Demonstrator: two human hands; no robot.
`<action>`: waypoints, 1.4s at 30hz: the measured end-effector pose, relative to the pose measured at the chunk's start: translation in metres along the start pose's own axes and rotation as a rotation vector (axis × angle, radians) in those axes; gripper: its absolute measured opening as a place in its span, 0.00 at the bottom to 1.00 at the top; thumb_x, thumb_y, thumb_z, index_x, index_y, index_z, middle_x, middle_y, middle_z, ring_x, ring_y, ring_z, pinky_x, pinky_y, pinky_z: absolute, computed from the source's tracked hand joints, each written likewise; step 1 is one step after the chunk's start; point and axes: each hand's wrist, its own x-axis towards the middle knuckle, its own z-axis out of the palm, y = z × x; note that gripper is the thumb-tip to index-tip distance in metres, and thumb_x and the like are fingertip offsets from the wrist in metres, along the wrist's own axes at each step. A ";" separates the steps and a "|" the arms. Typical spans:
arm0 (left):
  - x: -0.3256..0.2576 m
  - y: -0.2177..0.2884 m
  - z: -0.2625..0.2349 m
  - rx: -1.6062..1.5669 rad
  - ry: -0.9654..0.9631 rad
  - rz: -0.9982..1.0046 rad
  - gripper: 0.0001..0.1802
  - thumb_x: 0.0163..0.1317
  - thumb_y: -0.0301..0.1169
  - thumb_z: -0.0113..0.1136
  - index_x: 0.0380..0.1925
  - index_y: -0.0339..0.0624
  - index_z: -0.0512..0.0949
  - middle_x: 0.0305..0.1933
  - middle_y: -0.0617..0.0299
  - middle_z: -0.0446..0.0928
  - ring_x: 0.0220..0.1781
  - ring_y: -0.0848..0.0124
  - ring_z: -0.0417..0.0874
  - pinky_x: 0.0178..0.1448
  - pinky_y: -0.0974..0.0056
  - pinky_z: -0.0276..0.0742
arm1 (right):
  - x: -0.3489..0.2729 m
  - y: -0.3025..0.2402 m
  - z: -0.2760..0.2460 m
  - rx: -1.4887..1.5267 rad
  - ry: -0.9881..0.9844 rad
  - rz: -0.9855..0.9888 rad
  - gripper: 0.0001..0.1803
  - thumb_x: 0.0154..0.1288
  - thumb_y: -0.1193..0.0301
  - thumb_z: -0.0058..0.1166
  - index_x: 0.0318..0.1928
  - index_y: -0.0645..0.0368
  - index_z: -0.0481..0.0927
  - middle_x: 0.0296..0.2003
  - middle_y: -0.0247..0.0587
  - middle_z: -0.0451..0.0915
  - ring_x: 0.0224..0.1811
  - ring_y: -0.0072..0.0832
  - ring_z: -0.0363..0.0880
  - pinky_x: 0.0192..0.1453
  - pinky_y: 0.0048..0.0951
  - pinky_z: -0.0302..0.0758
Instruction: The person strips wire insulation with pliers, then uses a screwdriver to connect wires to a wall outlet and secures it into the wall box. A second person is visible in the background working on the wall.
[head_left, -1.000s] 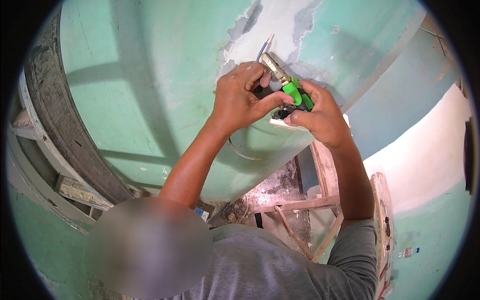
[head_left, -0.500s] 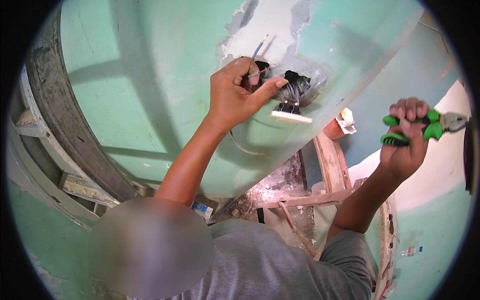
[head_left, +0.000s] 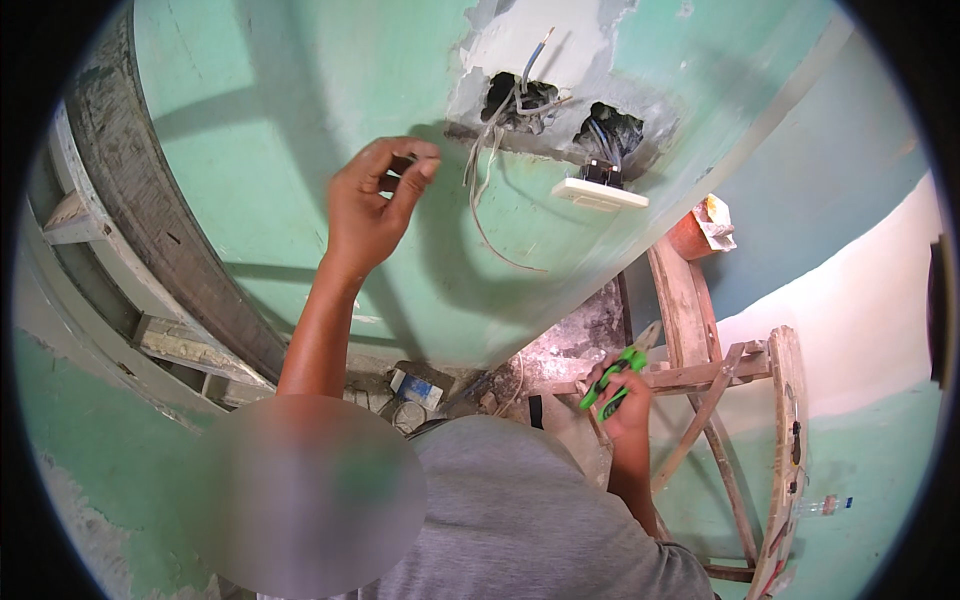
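My left hand (head_left: 375, 200) is raised in front of the green wall, left of the two wall holes. Its thumb and fingertips are pinched together; whatever may be between them is too small to make out. Grey wires (head_left: 490, 150) with bare ends hang from the left hole (head_left: 500, 97), and a blue wire (head_left: 536, 62) sticks up out of it. Below the right hole (head_left: 625, 130) a white switch plate (head_left: 600, 194) hangs by its wires. Low on the right, my right hand (head_left: 625, 400) grips green and black pliers (head_left: 615, 378), jaws pointing up and right.
A wooden ladder-like frame (head_left: 785, 400) stands at the right, and an orange pot (head_left: 690, 238) with paper in it sits on a plank. A curved grey frame (head_left: 165, 200) runs along the left. A blue and white box (head_left: 416, 389) lies among clutter below the wall.
My left hand has left the wires at the left hole and moved left and down. My right hand has brought the pliers down and inward from the far right.
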 end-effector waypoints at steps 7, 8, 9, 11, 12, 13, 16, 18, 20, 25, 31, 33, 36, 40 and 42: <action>0.024 -0.003 0.007 0.332 -0.093 0.469 0.18 0.60 0.22 0.75 0.50 0.50 0.87 0.50 0.63 0.88 0.46 0.67 0.90 0.46 0.63 0.89 | -0.021 0.061 0.012 0.004 -0.035 0.181 0.16 0.58 0.68 0.56 0.47 0.59 0.77 0.36 0.44 0.81 0.39 0.37 0.81 0.39 0.30 0.75; 0.029 -0.007 0.007 0.365 -0.105 0.565 0.19 0.59 0.23 0.76 0.49 0.53 0.87 0.50 0.65 0.88 0.46 0.66 0.90 0.45 0.63 0.90 | -0.021 0.068 0.009 -0.027 -0.043 0.182 0.17 0.58 0.68 0.56 0.48 0.59 0.77 0.36 0.43 0.81 0.38 0.36 0.82 0.39 0.30 0.75; 0.033 -0.008 0.004 0.421 -0.115 0.633 0.19 0.58 0.23 0.77 0.49 0.52 0.87 0.49 0.64 0.88 0.46 0.65 0.90 0.45 0.62 0.89 | -0.020 0.071 0.006 -0.065 -0.060 0.170 0.17 0.57 0.69 0.55 0.48 0.59 0.77 0.36 0.44 0.81 0.38 0.35 0.82 0.39 0.30 0.75; 0.039 -0.005 0.002 0.523 -0.130 0.770 0.21 0.55 0.24 0.78 0.50 0.52 0.87 0.49 0.64 0.88 0.47 0.63 0.90 0.46 0.61 0.89 | -0.021 0.068 0.008 -0.145 -0.087 0.142 0.17 0.57 0.69 0.55 0.48 0.59 0.77 0.37 0.44 0.81 0.38 0.35 0.81 0.39 0.29 0.76; 0.040 -0.006 0.001 0.549 -0.137 0.774 0.21 0.54 0.25 0.78 0.49 0.52 0.87 0.49 0.64 0.88 0.47 0.63 0.90 0.46 0.60 0.89 | -0.022 0.066 0.011 -0.160 -0.065 0.123 0.17 0.57 0.70 0.54 0.47 0.59 0.77 0.37 0.44 0.81 0.38 0.35 0.81 0.39 0.29 0.76; 0.041 -0.006 0.000 0.576 -0.142 0.778 0.21 0.54 0.25 0.78 0.49 0.53 0.87 0.49 0.65 0.88 0.46 0.63 0.90 0.46 0.60 0.89 | -0.024 0.062 0.014 -0.176 -0.043 0.104 0.17 0.56 0.70 0.54 0.47 0.59 0.76 0.37 0.44 0.81 0.38 0.34 0.81 0.39 0.29 0.75; 0.047 -0.004 -0.001 0.594 -0.150 0.805 0.20 0.53 0.25 0.78 0.48 0.54 0.87 0.49 0.65 0.88 0.46 0.63 0.90 0.46 0.60 0.88 | -0.030 0.056 0.019 -0.215 -0.023 0.078 0.17 0.55 0.72 0.53 0.47 0.60 0.76 0.36 0.44 0.80 0.37 0.34 0.81 0.39 0.29 0.75; 0.053 0.000 -0.002 0.583 -0.160 0.840 0.20 0.55 0.28 0.77 0.48 0.54 0.86 0.49 0.67 0.88 0.46 0.64 0.90 0.45 0.61 0.88 | -0.033 0.053 0.021 -0.263 -0.027 0.064 0.17 0.55 0.73 0.53 0.47 0.60 0.76 0.36 0.44 0.80 0.38 0.33 0.81 0.41 0.28 0.75; 0.059 0.005 -0.001 0.571 -0.176 0.887 0.18 0.57 0.32 0.76 0.49 0.56 0.86 0.49 0.71 0.87 0.45 0.66 0.89 0.43 0.63 0.88 | -0.035 0.051 0.023 -0.338 -0.032 0.045 0.17 0.55 0.73 0.53 0.47 0.60 0.75 0.36 0.44 0.80 0.40 0.32 0.80 0.43 0.27 0.74; 0.056 0.006 0.014 0.343 -0.196 0.688 0.17 0.63 0.21 0.72 0.51 0.43 0.82 0.53 0.59 0.86 0.47 0.63 0.90 0.48 0.60 0.90 | -0.038 0.033 0.049 -0.425 -0.282 -0.192 0.16 0.59 0.79 0.54 0.48 0.58 0.73 0.51 0.47 0.80 0.51 0.29 0.79 0.52 0.30 0.75; 0.045 0.003 0.024 0.257 -0.169 0.573 0.18 0.65 0.12 0.66 0.52 0.38 0.80 0.57 0.52 0.83 0.53 0.61 0.89 0.52 0.61 0.92 | -0.012 -0.004 0.137 -0.432 -0.546 -0.402 0.09 0.74 0.80 0.54 0.47 0.55 0.70 0.76 0.54 0.62 0.61 0.31 0.79 0.56 0.30 0.77; 0.042 0.000 0.023 0.254 -0.149 0.582 0.18 0.65 0.15 0.67 0.53 0.40 0.80 0.57 0.53 0.83 0.53 0.60 0.89 0.51 0.61 0.91 | 0.005 -0.006 0.163 -0.484 -0.588 -0.562 0.09 0.75 0.80 0.54 0.49 0.55 0.70 0.78 0.57 0.59 0.63 0.32 0.80 0.53 0.27 0.77; 0.038 -0.003 0.022 0.245 -0.151 0.587 0.18 0.64 0.17 0.69 0.54 0.42 0.81 0.57 0.55 0.83 0.52 0.58 0.89 0.49 0.60 0.91 | 0.016 -0.013 0.195 -0.448 -0.626 -0.718 0.10 0.76 0.80 0.54 0.51 0.55 0.69 0.80 0.62 0.55 0.66 0.35 0.80 0.54 0.27 0.77; 0.029 -0.017 0.019 0.259 -0.182 0.577 0.20 0.61 0.12 0.69 0.52 0.40 0.83 0.58 0.53 0.82 0.55 0.60 0.89 0.52 0.62 0.92 | 0.013 -0.024 0.213 -0.438 -0.589 -0.762 0.10 0.78 0.80 0.52 0.52 0.55 0.68 0.80 0.67 0.55 0.68 0.37 0.79 0.61 0.33 0.77; 0.025 -0.026 0.019 0.299 -0.169 0.606 0.20 0.60 0.12 0.70 0.51 0.41 0.83 0.57 0.54 0.83 0.54 0.60 0.89 0.51 0.62 0.92 | 0.007 -0.029 0.221 -0.360 -0.627 -0.728 0.10 0.78 0.80 0.51 0.52 0.55 0.68 0.79 0.67 0.57 0.69 0.38 0.78 0.64 0.35 0.76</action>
